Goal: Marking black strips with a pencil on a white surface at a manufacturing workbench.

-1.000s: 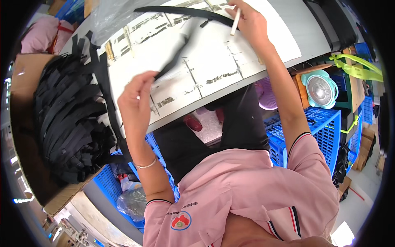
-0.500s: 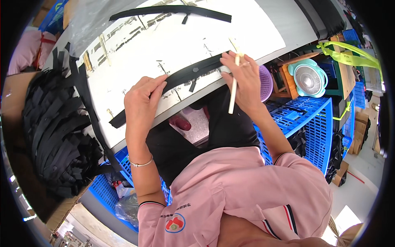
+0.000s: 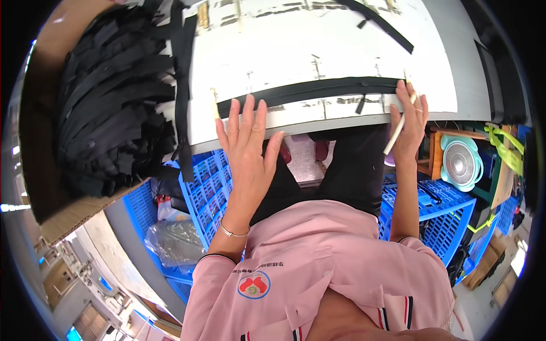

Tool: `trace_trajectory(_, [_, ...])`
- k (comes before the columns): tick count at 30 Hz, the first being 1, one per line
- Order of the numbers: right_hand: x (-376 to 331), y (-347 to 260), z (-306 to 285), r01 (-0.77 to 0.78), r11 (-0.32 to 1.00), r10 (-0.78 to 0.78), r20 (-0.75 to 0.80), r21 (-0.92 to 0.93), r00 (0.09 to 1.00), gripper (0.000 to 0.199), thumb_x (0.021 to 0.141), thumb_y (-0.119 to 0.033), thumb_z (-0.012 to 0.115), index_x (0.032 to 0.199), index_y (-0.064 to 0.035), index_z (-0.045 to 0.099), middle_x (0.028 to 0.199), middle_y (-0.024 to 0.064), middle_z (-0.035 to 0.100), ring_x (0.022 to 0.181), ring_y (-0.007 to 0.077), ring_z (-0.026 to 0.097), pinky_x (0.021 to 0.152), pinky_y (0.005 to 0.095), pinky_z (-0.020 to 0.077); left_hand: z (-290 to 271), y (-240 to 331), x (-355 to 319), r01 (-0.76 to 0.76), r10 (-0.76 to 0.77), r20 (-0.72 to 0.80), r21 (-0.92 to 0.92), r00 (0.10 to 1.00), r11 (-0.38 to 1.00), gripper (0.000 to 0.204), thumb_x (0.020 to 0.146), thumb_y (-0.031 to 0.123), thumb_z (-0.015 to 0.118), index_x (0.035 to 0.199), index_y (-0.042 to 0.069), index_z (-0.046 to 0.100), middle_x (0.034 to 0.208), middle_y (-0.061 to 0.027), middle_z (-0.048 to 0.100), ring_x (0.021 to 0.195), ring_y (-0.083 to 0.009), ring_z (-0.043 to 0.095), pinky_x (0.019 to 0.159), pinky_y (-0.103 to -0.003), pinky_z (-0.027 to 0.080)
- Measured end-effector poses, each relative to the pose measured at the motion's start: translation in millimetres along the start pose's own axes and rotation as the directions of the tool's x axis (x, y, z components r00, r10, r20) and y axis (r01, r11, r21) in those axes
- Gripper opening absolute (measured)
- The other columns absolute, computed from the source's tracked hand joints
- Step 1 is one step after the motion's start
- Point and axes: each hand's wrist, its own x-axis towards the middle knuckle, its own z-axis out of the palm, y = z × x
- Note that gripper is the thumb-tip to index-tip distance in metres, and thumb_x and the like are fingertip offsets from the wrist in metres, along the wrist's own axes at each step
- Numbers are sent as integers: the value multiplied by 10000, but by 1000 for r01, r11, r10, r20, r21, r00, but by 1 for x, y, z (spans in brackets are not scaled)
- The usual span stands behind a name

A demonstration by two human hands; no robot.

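A black zipper (image 3: 318, 87) lies stretched along the near edge of a white board (image 3: 335, 42) that carries dark and yellowish marks. Its pull tab hangs toward me, right of the middle. Flat on the zipper's left part rests my left hand (image 3: 245, 145), fingers spread and nothing in it. My right hand (image 3: 408, 128) touches the zipper's right end with its fingertips while gripping a thin cream-coloured stick (image 3: 394, 134), which slants down from between the fingers. I cannot make out what kind of stick it is. Another black zipper (image 3: 384, 28) lies farther back on the right.
At my left stands a cardboard box (image 3: 42, 187) heaped with black strips (image 3: 108, 108); one long black strip (image 3: 183, 85) hangs over the table edge. Blue plastic crates (image 3: 207, 182) flank my legs. A mint-green fan (image 3: 461, 163) stands at the right.
My left hand has gone from pinching the zipper midway to lying flat near its left end. The zipper now lies straighter along the board. My right hand stays at its right end with the stick.
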Motion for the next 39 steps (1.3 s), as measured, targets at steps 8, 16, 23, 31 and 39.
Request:
trace_trajectory(8, [10, -6, -7, -21, 999, 21, 4, 32, 1000, 282, 1023, -101, 608, 1303, -90, 641, 1337, 80, 698, 1360, 259, 582, 1214, 486, 307, -1, -34, -2, 20, -21, 15, 35, 1000, 999, 558, 1003, 236, 652, 1528, 112, 510, 1612, -82, 451, 1545, -285, 315, 1254, -553, 15])
trace_trajectory(16, [66, -118, -5, -376, 533, 158, 348, 758, 924, 284, 1055, -202, 585, 1231, -34, 730, 874, 18, 701, 706, 39, 551, 604, 196, 437, 7, -38, -3, 9, -8, -94, 7, 996, 1000, 554, 951, 272, 723, 1460, 103, 582, 1523, -81, 539, 1473, -282, 420, 1222, -598, 60])
trace_trajectory(23, [81, -172, 67, -384, 427, -18, 432, 819, 902, 188, 1003, -192, 687, 1030, -13, 738, 749, -6, 661, 628, 27, 530, 538, 210, 384, 10, -36, -3, 30, -30, -94, 3, 995, 1000, 566, 932, 290, 741, 1444, 99, 594, 1508, -74, 552, 1466, -276, 429, 1222, -594, 57])
trace_trajectory(31, [78, -179, 73, -366, 478, -74, 452, 799, 889, 207, 1004, -210, 694, 1024, -7, 731, 745, 25, 682, 674, 56, 630, 563, 230, 440, 12, -38, -4, 20, -20, -136, -2, 990, 1000, 570, 919, 308, 749, 1427, 92, 607, 1479, -73, 576, 1438, -278, 463, 1226, -587, 59])
trace_trajectory(39, [78, -183, 70, -354, 442, -48, 415, 824, 908, 195, 996, -195, 698, 1014, -4, 735, 738, 25, 684, 679, 67, 646, 572, 229, 453, 13, -38, -4, 26, -26, -135, -2, 991, 1000, 583, 912, 314, 756, 1419, 66, 607, 1474, -69, 580, 1434, -273, 469, 1225, -586, 59])
